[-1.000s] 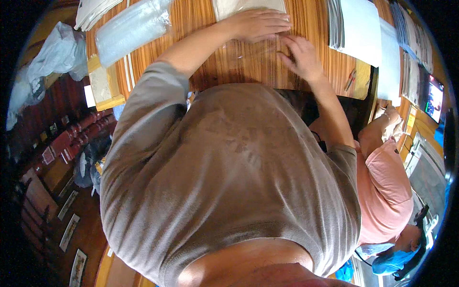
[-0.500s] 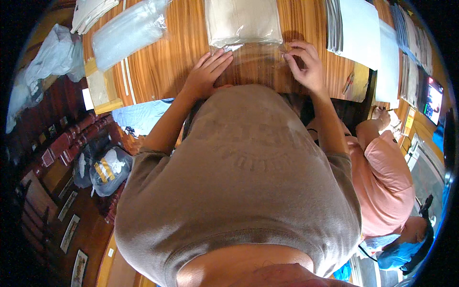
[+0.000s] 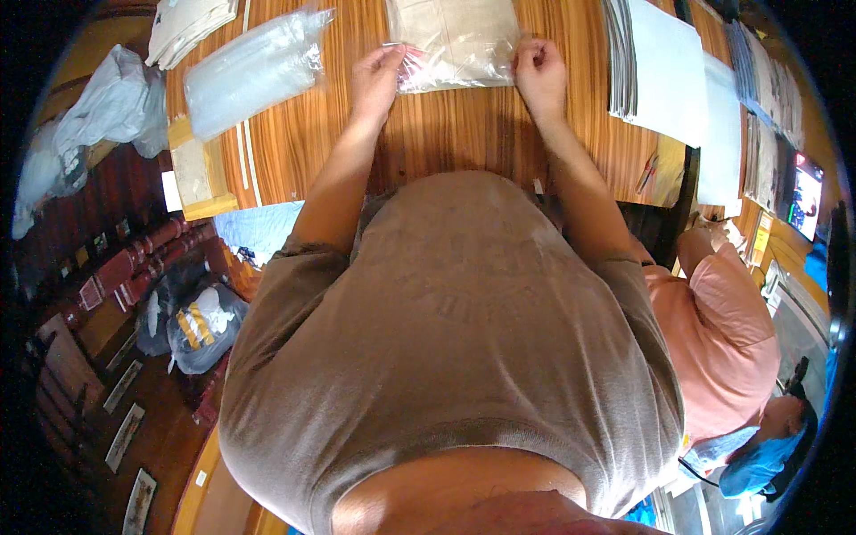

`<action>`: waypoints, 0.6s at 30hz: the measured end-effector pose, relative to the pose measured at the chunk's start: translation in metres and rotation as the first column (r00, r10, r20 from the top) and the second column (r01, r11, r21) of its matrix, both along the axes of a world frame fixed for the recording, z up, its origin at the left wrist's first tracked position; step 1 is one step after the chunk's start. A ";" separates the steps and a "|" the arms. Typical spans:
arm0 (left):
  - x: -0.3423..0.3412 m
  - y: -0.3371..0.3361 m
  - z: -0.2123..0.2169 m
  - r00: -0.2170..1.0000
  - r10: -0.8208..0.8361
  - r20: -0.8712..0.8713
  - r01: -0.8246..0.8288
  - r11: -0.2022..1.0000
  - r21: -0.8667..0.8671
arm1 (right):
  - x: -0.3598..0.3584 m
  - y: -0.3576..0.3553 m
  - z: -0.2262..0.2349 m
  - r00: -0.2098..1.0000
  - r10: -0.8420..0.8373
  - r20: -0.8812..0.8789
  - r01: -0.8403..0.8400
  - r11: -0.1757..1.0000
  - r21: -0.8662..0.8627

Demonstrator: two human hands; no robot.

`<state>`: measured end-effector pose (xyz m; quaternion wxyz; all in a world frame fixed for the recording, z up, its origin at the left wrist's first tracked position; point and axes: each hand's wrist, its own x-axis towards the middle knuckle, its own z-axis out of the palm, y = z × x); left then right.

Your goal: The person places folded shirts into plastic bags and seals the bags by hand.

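A folded beige cloth item lies inside a clear plastic bag at the far middle of the table, partly cut off by the upper edge. Its transparent flap is turned back over the bag's near part, and a reddish patch shows at the left corner. My left hand is closed in a pinch on the flap's left corner. On the opposite side my right hand has its fingers curled together at the bag's right edge, pinching the plastic there.
Left on the striped wooden table lies a stack of clear plastic bags, with folded beige cloth beyond. White sheets are piled at right, near red-handled snips. A co-worker in a pink shirt is close on my right.
Both hands have moved away from me, from the near edge of the bag to its sides. The flap, which lay flat toward me, is now folded over the bag.
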<state>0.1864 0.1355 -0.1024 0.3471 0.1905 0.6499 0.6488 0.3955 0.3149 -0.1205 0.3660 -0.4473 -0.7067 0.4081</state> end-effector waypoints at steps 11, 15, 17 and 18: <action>0.023 0.019 0.015 0.639 0.108 -0.761 -0.288 0.952 -0.107 | -0.017 -0.010 0.024 0.983 -0.136 0.120 0.132 0.990 0.040; 0.018 0.020 0.001 0.518 0.153 -0.842 -0.331 0.943 -0.033 | -0.019 -0.008 0.017 0.978 -0.164 0.130 0.151 0.983 0.104; 0.014 0.025 0.008 0.489 0.090 -0.868 -0.318 0.945 -0.082 | -0.018 -0.005 0.014 0.967 -0.160 0.198 0.130 0.979 0.158; 0.012 0.026 0.013 0.520 -0.042 -0.853 -0.313 0.920 -0.237 | -0.017 -0.002 0.013 0.960 -0.146 0.240 0.105 0.979 0.173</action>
